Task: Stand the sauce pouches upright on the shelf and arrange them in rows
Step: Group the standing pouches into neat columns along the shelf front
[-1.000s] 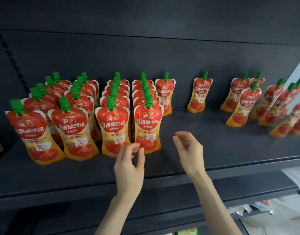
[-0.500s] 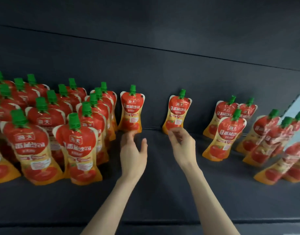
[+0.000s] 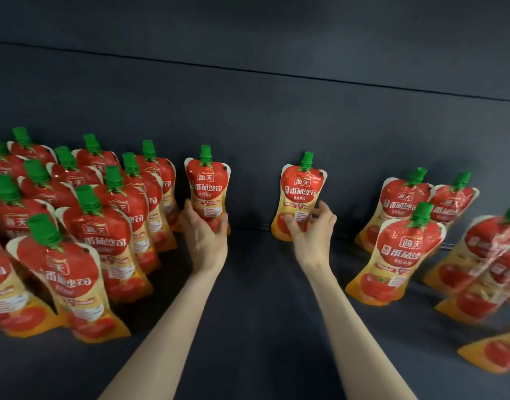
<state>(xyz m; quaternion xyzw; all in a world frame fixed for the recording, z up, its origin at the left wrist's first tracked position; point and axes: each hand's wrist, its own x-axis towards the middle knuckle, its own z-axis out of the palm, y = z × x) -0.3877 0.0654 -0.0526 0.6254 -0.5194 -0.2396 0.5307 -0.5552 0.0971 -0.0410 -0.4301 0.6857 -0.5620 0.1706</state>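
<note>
Red and orange tomato sauce pouches with green caps stand on a dark shelf (image 3: 256,298). On the left, several rows of pouches (image 3: 101,226) stand upright and close together. My left hand (image 3: 206,235) grips the lower part of one upright pouch (image 3: 207,186) at the back wall. My right hand (image 3: 314,229) grips the lower part of a second pouch (image 3: 301,189), which stands apart near the back wall and tilts slightly.
To the right, several loose pouches (image 3: 404,249) lean unevenly, some against the back wall (image 3: 277,119), some slumped at the far right (image 3: 490,269). One pouch lies at the lower right edge (image 3: 493,353). Bare shelf lies between my forearms.
Both hands reached forward to the back of the shelf. Each went from holding nothing to gripping a pouch. The view moved closer and to the right.
</note>
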